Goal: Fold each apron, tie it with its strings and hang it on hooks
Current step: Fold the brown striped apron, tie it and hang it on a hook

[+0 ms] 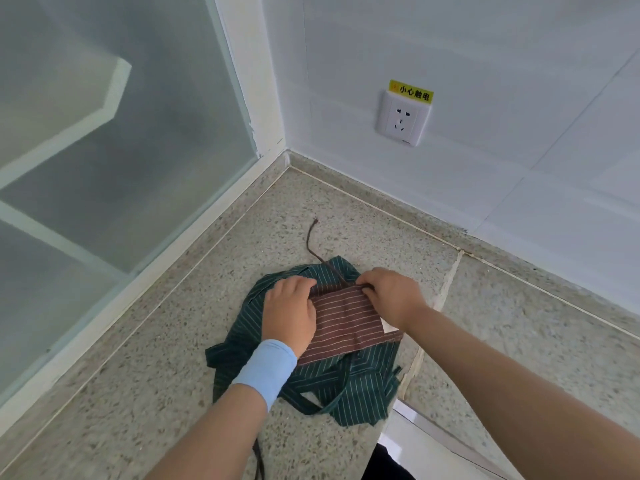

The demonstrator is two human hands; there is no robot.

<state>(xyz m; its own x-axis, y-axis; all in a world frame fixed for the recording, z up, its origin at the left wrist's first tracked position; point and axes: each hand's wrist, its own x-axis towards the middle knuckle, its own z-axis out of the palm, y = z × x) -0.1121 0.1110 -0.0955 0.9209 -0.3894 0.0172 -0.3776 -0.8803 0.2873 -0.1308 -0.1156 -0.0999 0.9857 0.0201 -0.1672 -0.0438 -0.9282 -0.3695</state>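
A brown striped apron (pixel 349 318), folded into a small rectangle, lies on top of a crumpled green striped apron (pixel 349 389) on a speckled stone counter (pixel 180 341). My left hand (pixel 289 315), with a light blue wristband, presses down on the brown apron's left end. My right hand (pixel 391 294) pinches the brown apron's far right corner, where its brown string (pixel 310 242) leaves the fold and trails away toward the wall corner. Green straps hang loose at the near side of the pile.
A frosted glass window (pixel 114 140) with a white frame runs along the left. A white tiled wall carries a power socket (pixel 401 121) with a yellow warning label. The counter's front edge (pixel 394 414) drops off at the lower right.
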